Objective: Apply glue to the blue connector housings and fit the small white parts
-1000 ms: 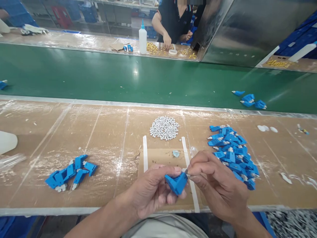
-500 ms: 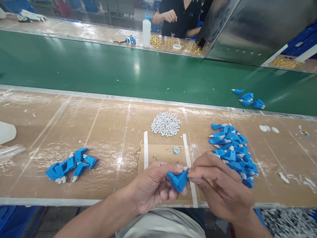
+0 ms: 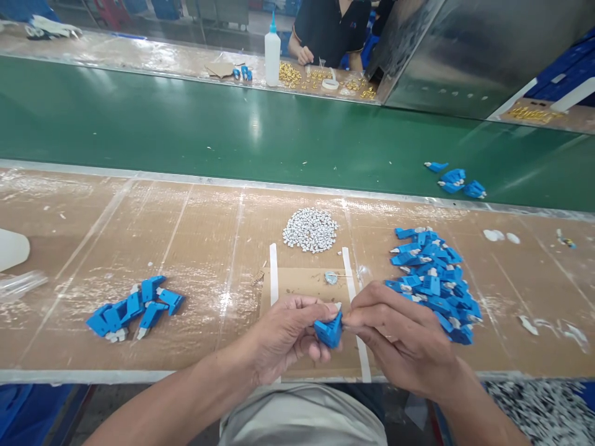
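My left hand [image 3: 288, 337] is closed on a blue plastic part [image 3: 328, 332] with a small white piece at its top. My right hand [image 3: 404, 337] is pinched at the right side of that part; whatever its fingertips hold is too small to make out. Beneath the hands lies a cardboard sheet [image 3: 297, 282] with white tape strips at its sides. On it sits a small pale-blue blob [image 3: 331, 278] with a thin stick. Beyond the sheet is a heap of small white-grey pieces [image 3: 310, 230].
Blue parts are piled at the right [image 3: 434, 279], with a smaller group at the left [image 3: 134, 306]. Three blue clusters lie on the green belt [image 3: 186, 124]. Across it are a white bottle [image 3: 272, 56], gold pieces and a person [image 3: 328, 31].
The blue part has turned and moved slightly left and up in my left hand, my right fingertips moving with it. Blue clusters on the belt have shifted left; the other person's hand has lowered.
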The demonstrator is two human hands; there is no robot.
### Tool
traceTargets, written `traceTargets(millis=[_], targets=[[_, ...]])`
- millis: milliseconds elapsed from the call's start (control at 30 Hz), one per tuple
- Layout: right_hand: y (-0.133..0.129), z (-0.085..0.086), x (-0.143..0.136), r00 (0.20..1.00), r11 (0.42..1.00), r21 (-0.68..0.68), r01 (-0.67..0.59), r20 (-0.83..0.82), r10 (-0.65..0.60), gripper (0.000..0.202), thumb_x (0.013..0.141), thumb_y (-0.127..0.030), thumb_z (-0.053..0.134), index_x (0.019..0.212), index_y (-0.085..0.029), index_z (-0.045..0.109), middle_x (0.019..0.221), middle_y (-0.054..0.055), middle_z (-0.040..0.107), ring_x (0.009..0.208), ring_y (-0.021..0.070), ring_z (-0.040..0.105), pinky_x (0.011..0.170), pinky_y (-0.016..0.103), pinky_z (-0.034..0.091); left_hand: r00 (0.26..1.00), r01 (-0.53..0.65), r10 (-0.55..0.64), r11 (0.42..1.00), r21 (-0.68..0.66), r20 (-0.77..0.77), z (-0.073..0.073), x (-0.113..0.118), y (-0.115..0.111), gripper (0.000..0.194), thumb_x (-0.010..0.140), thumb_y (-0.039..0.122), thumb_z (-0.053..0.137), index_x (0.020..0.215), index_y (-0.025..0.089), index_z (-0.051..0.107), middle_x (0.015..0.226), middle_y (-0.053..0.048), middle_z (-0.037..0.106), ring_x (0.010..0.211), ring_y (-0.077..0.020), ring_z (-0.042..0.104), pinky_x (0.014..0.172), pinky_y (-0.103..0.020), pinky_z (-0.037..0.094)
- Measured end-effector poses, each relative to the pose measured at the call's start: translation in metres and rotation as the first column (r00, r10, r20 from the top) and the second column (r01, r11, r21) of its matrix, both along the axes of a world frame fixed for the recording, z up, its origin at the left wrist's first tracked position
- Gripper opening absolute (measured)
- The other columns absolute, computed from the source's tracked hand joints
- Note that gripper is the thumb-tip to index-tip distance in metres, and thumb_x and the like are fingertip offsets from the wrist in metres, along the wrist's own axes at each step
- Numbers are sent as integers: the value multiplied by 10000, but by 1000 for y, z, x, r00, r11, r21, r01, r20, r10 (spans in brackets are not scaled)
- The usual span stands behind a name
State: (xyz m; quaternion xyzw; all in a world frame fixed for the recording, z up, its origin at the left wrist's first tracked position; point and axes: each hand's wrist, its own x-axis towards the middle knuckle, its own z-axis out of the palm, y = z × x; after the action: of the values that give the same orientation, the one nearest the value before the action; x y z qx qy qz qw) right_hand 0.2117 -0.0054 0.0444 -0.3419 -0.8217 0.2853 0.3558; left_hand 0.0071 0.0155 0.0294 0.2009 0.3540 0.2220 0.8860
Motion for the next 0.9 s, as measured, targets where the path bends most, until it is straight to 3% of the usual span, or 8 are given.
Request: traceTargets(millis=[200, 467, 600, 700, 767, 800, 833, 900], targets=[[8, -4, 4, 958, 947, -321, -21, -278, -73, 154, 831, -88, 751, 819, -215, 665, 766, 20, 604, 711, 174, 568, 629, 311, 439, 999, 44, -44, 991, 126, -5, 6, 0, 0, 328, 786, 416, 771, 722, 113, 663, 632, -35, 672, 445, -58, 564, 439, -140, 445], [17, -12, 8, 931, 803, -592, -70, -327, -160, 232, 754, -188, 849, 751, -213, 619, 787, -9, 523, 675, 139, 491, 539, 256, 392, 991, 127, -108, 939, 320, -76, 10, -1, 5, 325, 834, 433, 725, 756, 121, 676, 639, -15, 649, 513, -79, 588, 515, -180, 489], [17, -18, 4, 914, 768, -639, 44, -285, -289, 330, 690, -300, 902, 739, -212, 588, 693, -38, 514, 592, 115, 449, 509, 241, 357, 977, 190, -140, 917, 351, -161, 16, -3, 13, 348, 818, 461, 726, 736, 127, 672, 640, -21, 656, 504, -91, 584, 510, -209, 490], [12, -16, 13, 849, 736, -646, 204, -258, -462, 351, 707, -401, 878, 784, -223, 586, 634, -56, 472, 525, 99, 387, 470, 235, 300, 953, 218, -72, 836, 504, -293, 21, -9, 51, 349, 844, 476, 694, 746, 142, 683, 680, -33, 682, 565, -113, 625, 572, -241, 516], [5, -14, 25, 782, 703, -670, 239, -297, -548, 328, 784, -484, 790, 774, -233, 579, 634, -49, 456, 486, 93, 354, 448, 237, 276, 881, 237, 114, 734, 637, -460, 26, -15, 96, 329, 880, 459, 661, 784, 147, 700, 761, -42, 709, 659, -124, 659, 700, -275, 549], [1, -15, 32, 759, 693, -676, 251, -308, -574, 335, 798, -521, 757, 756, -238, 584, 630, -43, 450, 479, 97, 351, 449, 242, 275, 790, 258, 267, 672, 694, -552, 30, -18, 122, 329, 906, 446, 635, 809, 140, 706, 814, -52, 720, 708, -130, 668, 764, -294, 554], [-3, -17, 40, 749, 677, -681, 277, -289, -597, 350, 797, -542, 741, 716, -242, 580, 620, -33, 443, 487, 111, 364, 451, 247, 281, 646, 304, 411, 634, 711, -643, 35, -21, 148, 323, 919, 440, 623, 855, 135, 707, 878, -59, 723, 774, -152, 679, 789, -316, 561], [-10, -26, 56, 768, 642, -690, 335, -194, -610, 343, 795, -559, 709, 664, -264, 593, 590, -14, 439, 471, 142, 395, 442, 270, 319, 524, 334, 528, 594, 732, -668, 48, -26, 194, 315, 936, 401, 617, 1098, 136, 671, 1110, -77, 686, 956, -222, 670, 843, -403, 566]])
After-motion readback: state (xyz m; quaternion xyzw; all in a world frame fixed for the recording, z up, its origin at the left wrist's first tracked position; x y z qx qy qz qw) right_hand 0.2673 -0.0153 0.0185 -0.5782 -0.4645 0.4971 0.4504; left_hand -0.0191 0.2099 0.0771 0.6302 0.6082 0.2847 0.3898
